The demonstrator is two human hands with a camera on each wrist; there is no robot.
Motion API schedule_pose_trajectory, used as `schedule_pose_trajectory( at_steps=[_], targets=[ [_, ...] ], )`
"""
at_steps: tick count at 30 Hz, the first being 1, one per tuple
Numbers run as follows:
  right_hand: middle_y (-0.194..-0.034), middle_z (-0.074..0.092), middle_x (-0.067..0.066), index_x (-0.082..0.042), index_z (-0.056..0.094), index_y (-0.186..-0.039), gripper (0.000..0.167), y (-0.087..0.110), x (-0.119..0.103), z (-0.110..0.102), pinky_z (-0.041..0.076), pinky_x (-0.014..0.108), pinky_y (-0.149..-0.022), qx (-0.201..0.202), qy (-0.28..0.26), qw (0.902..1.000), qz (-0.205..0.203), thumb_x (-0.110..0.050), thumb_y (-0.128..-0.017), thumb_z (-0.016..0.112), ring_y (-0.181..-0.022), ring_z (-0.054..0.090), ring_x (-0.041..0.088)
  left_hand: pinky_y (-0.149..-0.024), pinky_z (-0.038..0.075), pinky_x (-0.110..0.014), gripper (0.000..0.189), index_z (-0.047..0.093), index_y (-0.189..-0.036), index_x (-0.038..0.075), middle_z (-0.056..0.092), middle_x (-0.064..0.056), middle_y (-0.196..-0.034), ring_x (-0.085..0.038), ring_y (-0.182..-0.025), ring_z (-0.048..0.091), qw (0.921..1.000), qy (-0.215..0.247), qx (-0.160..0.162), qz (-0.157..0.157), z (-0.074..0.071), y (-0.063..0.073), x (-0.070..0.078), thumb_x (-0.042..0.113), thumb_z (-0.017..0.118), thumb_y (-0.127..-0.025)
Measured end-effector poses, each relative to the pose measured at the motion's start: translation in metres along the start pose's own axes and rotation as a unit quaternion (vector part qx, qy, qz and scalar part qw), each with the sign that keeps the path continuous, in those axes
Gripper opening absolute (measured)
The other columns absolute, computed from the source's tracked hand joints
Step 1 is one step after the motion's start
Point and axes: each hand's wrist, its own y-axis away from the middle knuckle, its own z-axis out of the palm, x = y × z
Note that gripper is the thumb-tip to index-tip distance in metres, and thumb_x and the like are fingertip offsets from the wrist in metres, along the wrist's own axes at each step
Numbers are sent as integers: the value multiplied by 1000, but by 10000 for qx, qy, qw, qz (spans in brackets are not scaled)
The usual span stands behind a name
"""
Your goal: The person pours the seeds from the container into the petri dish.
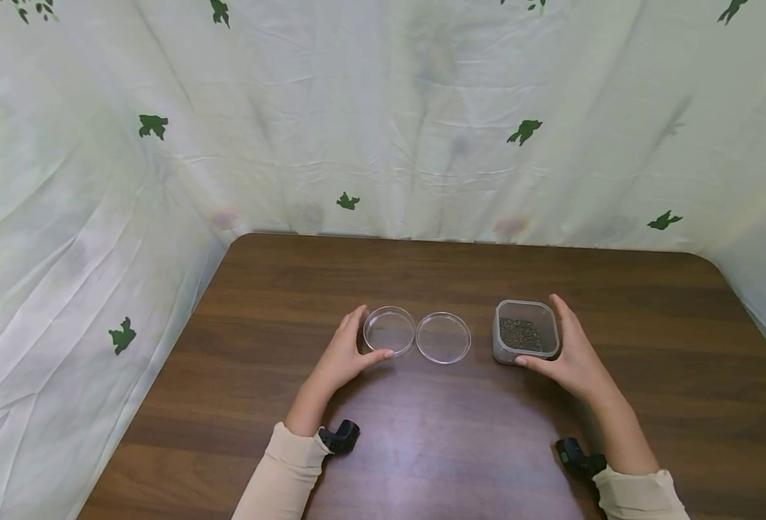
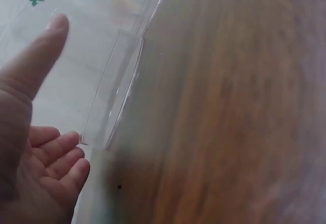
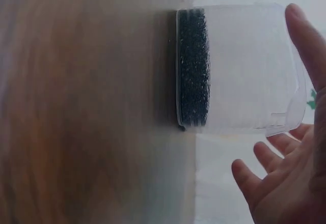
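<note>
A clear round petri dish stands on the table, its wall seen side-on in the left wrist view. My left hand is at its left side, fingertips against or very near the wall, thumb stretched apart along the near side. Just right of it lies a second clear round dish part. A clear square plastic tub stands farther right with a layer of dark grains at the bottom. My right hand spreads around its right side, thumb at the rim; whether every finger touches it I cannot tell.
All of this stands on a brown wooden table with rounded far corners. Pale cloth with green bird shapes hangs behind and at the sides. A small black camera sits on the left wrist, another on the right.
</note>
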Motion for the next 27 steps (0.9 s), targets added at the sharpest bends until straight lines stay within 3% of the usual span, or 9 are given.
schedule_pose_trajectory(
  at_steps=[4, 10, 16, 27],
  targets=[
    [-144, 19, 19, -17, 2, -145, 115, 1, 5, 3, 21, 60, -93, -40, -385, 9992, 134, -26, -64, 82, -127, 21, 38, -95, 35, -40, 92, 31, -134, -6, 41, -19, -127, -29, -115, 42, 9996, 239, -15, -119, 4, 1, -6, 31, 80, -65],
    [-142, 21, 22, -14, 3, -145, 113, 2, 13, 8, 23, 59, -92, 71, -575, 9980, 236, -22, -65, 82, -123, 26, 39, -94, 36, -40, 92, 34, -132, -7, 42, -21, -125, -30, -111, 45, 9996, 256, 94, 26, 9, 1, -11, 26, 83, -62],
    [-144, 14, 20, -14, 4, -145, 108, 4, 18, 13, 21, 63, -91, 16, -705, 9964, 459, -23, -68, 79, -125, 20, 41, -94, 37, -38, 91, 34, -132, -7, 42, -21, -125, -30, -111, 47, 9995, 275, 163, 22, 11, 1, -14, 25, 83, -62],
    [-140, 28, 22, -9, 10, -144, 102, 3, 23, 17, 17, 58, -96, 180, -1254, 9915, 288, -12, -68, 79, -127, 19, 39, -94, 36, -40, 88, 38, -131, -6, 43, -20, -126, -29, -111, 46, 9997, 63, 201, 152, 11, 0, -17, 24, 83, -62]
  ],
)
